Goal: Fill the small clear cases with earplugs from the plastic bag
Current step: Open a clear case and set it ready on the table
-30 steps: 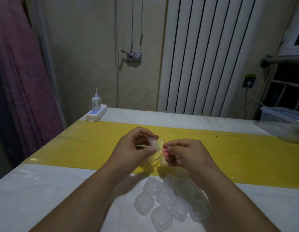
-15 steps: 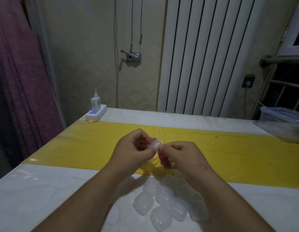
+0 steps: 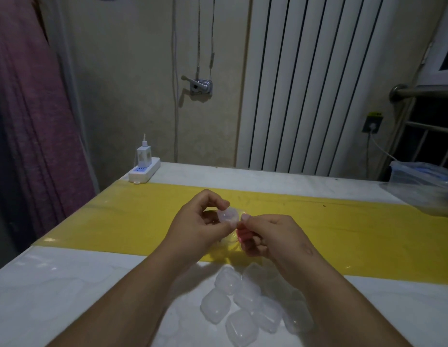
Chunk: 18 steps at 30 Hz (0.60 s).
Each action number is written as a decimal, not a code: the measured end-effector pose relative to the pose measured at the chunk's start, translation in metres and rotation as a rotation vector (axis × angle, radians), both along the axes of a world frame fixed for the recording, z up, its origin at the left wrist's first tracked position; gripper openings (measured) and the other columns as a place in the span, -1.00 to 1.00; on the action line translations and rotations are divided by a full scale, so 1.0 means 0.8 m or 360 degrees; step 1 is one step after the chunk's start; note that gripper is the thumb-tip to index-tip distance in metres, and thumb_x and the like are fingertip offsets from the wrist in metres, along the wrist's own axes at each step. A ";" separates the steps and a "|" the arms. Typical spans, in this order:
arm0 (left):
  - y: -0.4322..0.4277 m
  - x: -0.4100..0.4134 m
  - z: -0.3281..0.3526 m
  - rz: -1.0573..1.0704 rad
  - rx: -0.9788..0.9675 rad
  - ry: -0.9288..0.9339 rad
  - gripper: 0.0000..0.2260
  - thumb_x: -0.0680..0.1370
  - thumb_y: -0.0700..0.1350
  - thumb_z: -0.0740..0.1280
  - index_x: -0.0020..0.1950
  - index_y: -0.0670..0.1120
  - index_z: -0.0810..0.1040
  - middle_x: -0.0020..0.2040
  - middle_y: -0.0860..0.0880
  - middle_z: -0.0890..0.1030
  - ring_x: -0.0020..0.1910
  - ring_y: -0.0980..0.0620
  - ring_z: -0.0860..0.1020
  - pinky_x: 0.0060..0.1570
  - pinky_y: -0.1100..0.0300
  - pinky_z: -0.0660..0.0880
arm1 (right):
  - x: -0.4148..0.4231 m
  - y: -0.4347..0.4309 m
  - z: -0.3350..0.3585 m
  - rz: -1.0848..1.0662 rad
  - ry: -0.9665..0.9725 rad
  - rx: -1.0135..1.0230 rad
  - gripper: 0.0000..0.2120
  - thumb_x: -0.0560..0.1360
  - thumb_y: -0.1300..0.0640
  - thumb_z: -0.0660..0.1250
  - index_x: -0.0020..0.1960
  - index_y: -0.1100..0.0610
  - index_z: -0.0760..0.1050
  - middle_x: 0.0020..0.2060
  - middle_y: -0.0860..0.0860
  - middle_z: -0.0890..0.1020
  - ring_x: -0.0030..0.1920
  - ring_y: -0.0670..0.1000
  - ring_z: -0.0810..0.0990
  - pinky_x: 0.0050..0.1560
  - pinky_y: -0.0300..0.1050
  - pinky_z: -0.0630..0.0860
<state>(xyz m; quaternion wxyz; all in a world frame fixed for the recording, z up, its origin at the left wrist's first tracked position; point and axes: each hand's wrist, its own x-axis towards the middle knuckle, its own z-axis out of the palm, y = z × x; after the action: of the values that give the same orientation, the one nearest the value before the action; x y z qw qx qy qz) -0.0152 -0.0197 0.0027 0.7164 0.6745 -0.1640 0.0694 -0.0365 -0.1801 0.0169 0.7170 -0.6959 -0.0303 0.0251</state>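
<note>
My left hand (image 3: 200,227) pinches a small clear case (image 3: 228,216) above the yellow strip of the table. My right hand (image 3: 270,237) is right beside it, fingers curled, with pink earplugs (image 3: 243,236) showing under its fingertips near the case's edge. A clear plastic bag (image 3: 230,242) lies crumpled beneath both hands, mostly hidden. Several more small clear cases (image 3: 239,304) lie in a loose pile on the white table surface below my wrists.
A white power strip (image 3: 144,172) with a charger sits at the table's far left corner. A lidded clear plastic box (image 3: 423,182) stands at the far right. A white radiator (image 3: 318,83) and a purple curtain (image 3: 30,108) line the wall behind.
Both hands have come closer together and lifted slightly. The case has turned in my left hand so its round face shows, and my right fingertips now meet its edge.
</note>
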 end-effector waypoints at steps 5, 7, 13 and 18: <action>-0.003 0.000 -0.003 0.0074 0.0131 -0.0082 -0.79 0.38 -0.35 0.52 -0.08 -0.21 0.55 -0.03 -0.09 0.68 -0.16 0.05 0.63 -0.19 0.12 0.58 | 0.004 -0.003 -0.004 -0.0030 -0.0086 -0.0052 -0.80 0.49 0.18 0.42 -0.15 0.33 0.66 -0.37 0.09 0.55 -0.33 0.04 0.49 -0.32 -0.17 0.46; -0.003 0.002 -0.004 0.0115 0.0154 -0.0093 -0.84 0.39 -0.34 0.51 -0.10 -0.19 0.60 -0.06 -0.06 0.70 -0.16 0.07 0.64 -0.18 0.14 0.58 | 0.007 -0.004 -0.007 -0.0067 -0.0105 -0.0093 -0.79 0.49 0.15 0.42 -0.15 0.31 0.67 -0.35 0.09 0.57 -0.33 0.02 0.51 -0.30 -0.16 0.48; -0.003 0.006 -0.008 0.0238 0.0268 -0.0151 -0.83 0.41 -0.32 0.50 -0.16 -0.10 0.59 -0.02 0.07 0.69 -0.09 0.07 0.67 -0.11 0.14 0.62 | 0.007 -0.002 -0.009 -0.0044 -0.0129 -0.0132 -0.75 0.51 0.16 0.40 -0.19 0.35 0.62 -0.35 0.10 0.54 -0.32 0.02 0.49 -0.31 -0.17 0.48; -0.005 0.005 -0.011 0.0221 0.0364 -0.0225 -0.83 0.39 -0.14 0.54 -0.16 -0.04 0.56 -0.24 0.05 0.65 -0.23 0.07 0.62 -0.22 0.22 0.52 | 0.003 0.003 -0.008 -0.0060 -0.0075 -0.0192 -0.75 0.51 0.18 0.39 -0.32 0.24 0.60 -0.43 0.06 0.50 -0.42 0.00 0.41 -0.40 -0.20 0.40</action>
<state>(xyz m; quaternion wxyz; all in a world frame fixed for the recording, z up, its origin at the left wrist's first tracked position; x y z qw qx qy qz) -0.0115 -0.0237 -0.0061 0.6150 0.7549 -0.1739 0.1469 -0.0338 -0.1774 0.0104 0.6733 -0.7387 -0.0325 -0.0031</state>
